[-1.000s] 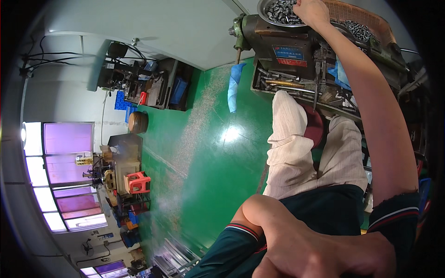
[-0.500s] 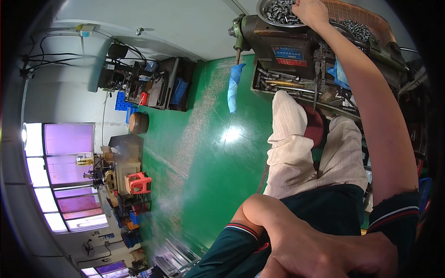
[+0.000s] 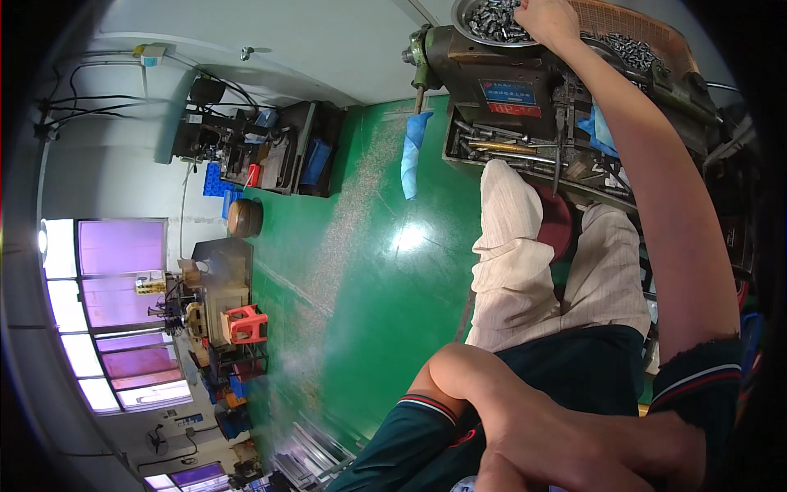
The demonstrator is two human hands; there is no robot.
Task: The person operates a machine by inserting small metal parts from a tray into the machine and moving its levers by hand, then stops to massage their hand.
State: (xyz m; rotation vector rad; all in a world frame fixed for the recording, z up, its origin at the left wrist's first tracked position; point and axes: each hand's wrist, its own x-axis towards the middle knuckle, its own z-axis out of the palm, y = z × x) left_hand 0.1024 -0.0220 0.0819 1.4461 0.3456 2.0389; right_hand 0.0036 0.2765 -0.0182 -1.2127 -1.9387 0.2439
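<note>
My right arm stretches up to the top of the picture, where my right hand [image 3: 548,18] rests with curled fingers in a round metal bowl [image 3: 469,18] full of small dark metal parts [image 3: 496,20]. The bowl sits on top of an olive-green machine [image 3: 459,70]. Whether that hand holds any parts is hidden. My left arm is bent at the elbow, and my left hand [image 3: 574,443] lies close to the camera at the bottom, against my right sleeve [image 3: 697,381], fingers loosely together with nothing seen in it. My legs in pale trousers [image 3: 525,271] are below the machine.
A brown basket [image 3: 631,33] with more metal parts stands right of the bowl. A tray of tools [image 3: 508,152] runs along the machine's front, and a blue cloth [image 3: 412,152] hangs beside it. Green floor [image 3: 369,271], a dark workbench [image 3: 270,152], a red stool [image 3: 246,324], purple-tinted windows [image 3: 115,246].
</note>
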